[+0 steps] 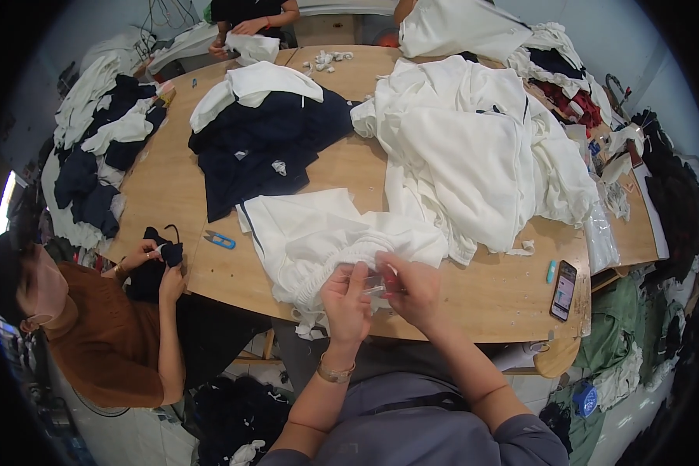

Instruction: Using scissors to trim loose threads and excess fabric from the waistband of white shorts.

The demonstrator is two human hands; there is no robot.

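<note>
A white garment (330,221) with a gathered elastic waistband and dark piping lies bunched at the table's near edge. Over its waistband, my left hand (345,303) is closed in a pinch, palm turned up. Close beside it, my right hand (413,291) is also closed, thumb and fingertips together. Between the two hands shows a small, shiny clear strip (376,286), which looks like thin plastic; both hands seem to hold it. The fingertips partly hide it, and its exact kind is unclear.
Blue thread snips (220,239) lie left of the garment. Beyond are navy garments (264,147) and a white garment pile (458,147). A phone (564,291) and a turquoise marker (551,272) lie right. One co-worker (109,334) handles dark cloth at left; another (252,23) works across the table.
</note>
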